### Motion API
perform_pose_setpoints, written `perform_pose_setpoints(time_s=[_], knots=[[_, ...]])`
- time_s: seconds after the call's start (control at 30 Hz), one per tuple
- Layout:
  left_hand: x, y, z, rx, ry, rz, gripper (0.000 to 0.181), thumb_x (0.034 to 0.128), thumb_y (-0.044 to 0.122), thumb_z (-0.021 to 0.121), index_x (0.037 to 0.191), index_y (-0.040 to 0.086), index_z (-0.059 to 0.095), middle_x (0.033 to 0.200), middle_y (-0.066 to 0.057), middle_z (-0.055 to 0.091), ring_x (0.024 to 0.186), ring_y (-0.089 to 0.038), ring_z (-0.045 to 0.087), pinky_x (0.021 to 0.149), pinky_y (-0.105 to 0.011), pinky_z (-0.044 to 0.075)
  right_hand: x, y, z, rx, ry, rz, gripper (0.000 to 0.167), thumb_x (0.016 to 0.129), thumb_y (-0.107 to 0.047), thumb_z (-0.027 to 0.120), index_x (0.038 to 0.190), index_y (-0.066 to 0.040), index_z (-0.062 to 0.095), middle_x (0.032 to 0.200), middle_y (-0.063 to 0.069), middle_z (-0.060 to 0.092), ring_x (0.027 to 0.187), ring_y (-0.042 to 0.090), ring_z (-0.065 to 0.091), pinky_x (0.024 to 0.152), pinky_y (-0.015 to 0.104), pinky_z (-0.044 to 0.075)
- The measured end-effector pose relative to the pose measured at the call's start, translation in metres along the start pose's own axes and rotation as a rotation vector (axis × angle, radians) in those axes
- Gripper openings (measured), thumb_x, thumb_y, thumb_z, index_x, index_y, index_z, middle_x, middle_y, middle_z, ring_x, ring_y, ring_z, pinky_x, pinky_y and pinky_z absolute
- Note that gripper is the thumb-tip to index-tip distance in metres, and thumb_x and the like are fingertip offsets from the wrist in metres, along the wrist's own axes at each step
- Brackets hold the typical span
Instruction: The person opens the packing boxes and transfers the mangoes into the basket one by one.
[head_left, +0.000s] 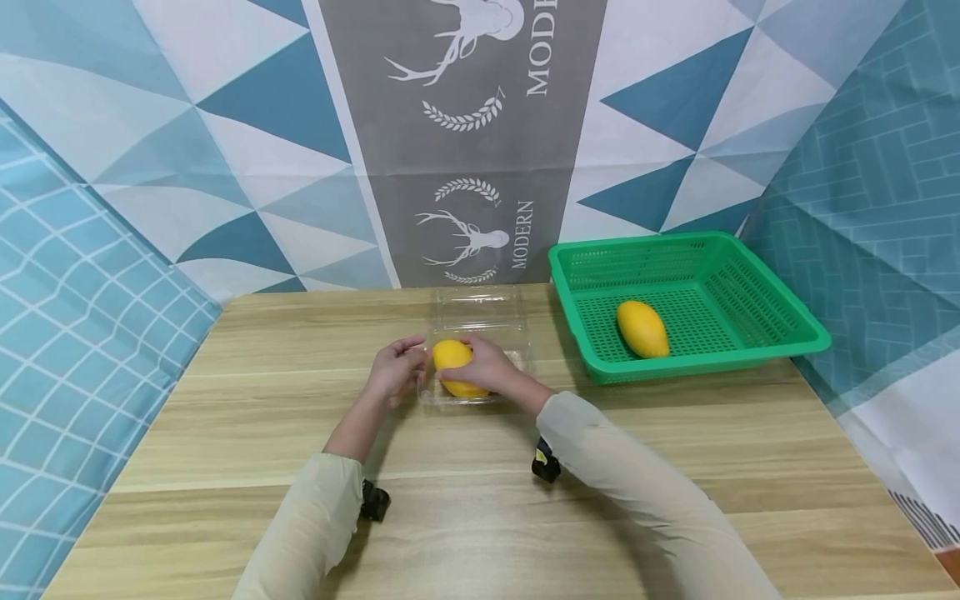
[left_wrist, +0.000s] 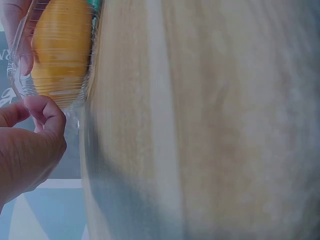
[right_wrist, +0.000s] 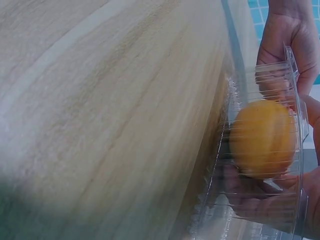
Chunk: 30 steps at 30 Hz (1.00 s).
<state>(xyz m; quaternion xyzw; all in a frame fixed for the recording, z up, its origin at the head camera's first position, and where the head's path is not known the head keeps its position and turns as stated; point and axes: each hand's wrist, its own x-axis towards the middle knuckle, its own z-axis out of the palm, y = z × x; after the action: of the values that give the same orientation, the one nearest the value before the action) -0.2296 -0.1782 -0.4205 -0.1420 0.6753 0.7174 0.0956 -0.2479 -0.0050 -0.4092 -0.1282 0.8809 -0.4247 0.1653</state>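
The person's right grip (head_left: 489,363) is closed partway, thumb and fingers curled round a yellow fruit (head_left: 452,353) that sits within the base of a clear container (head_left: 431,395) on the wooden counter (head_left: 262,417). The left grip (head_left: 395,369) is drawn in to a pinch, thumb and fingertip meeting at the container's rim beside the fruit. The container's lid (head_left: 480,311) lies back on the far side, away from the person.

The step in hand looks like settling the fruit in the container while the left side steadies it. The next move would seem to call for loosening the right fingers without tugging the fruit out of place, with the light rim held in check. To the right, a green basket (head_left: 592,367) carries a second fruit (head_left: 642,329), which neither grip touches.
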Motion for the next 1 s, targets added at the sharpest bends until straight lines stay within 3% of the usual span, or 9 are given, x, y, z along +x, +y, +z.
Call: perform_pose_setpoints(time_s=[0.23, 0.53, 1.0], knots=[[-0.0040, -0.0004, -0.0011, -0.021, -0.023, 0.047, 0.044, 0.0914, 0.006, 0.054, 0.133, -0.001, 0.042, 0.093, -0.003, 0.050, 0.070, -0.009, 0.048, 0.056, -0.016, 0.045, 0.0015, -0.0012, 0.0042, -0.036, 0.003, 0.003, 0.087, 0.071, -0.040, 0.078, 0.139, -0.006, 0.038, 0.123, 0.012, 0.056, 0.097, 0.024, 0.056, 0.083, 0.035, 0.049], [0.0010, -0.0003, -0.0009, 0.003, -0.003, -0.010, 0.045, 0.0934, 0.005, 0.051, 0.137, 0.004, 0.040, 0.097, -0.003, 0.048, 0.071, -0.009, 0.047, 0.056, -0.016, 0.045, 0.0006, -0.0026, 0.0062, -0.044, 0.022, 0.000, 0.084, 0.071, -0.033, 0.079, 0.138, -0.004, 0.037, 0.123, 0.014, 0.055, 0.099, 0.025, 0.056, 0.083, 0.037, 0.050], [0.0020, -0.0011, 0.0001, -0.002, 0.002, -0.013, 0.044, 0.0932, 0.005, 0.052, 0.136, 0.004, 0.042, 0.099, -0.005, 0.048, 0.071, -0.009, 0.047, 0.056, -0.015, 0.045, 0.0000, -0.0012, 0.0048, -0.035, 0.041, -0.007, 0.080, 0.072, -0.029, 0.079, 0.138, -0.005, 0.039, 0.124, 0.013, 0.056, 0.101, 0.027, 0.056, 0.084, 0.039, 0.051]])
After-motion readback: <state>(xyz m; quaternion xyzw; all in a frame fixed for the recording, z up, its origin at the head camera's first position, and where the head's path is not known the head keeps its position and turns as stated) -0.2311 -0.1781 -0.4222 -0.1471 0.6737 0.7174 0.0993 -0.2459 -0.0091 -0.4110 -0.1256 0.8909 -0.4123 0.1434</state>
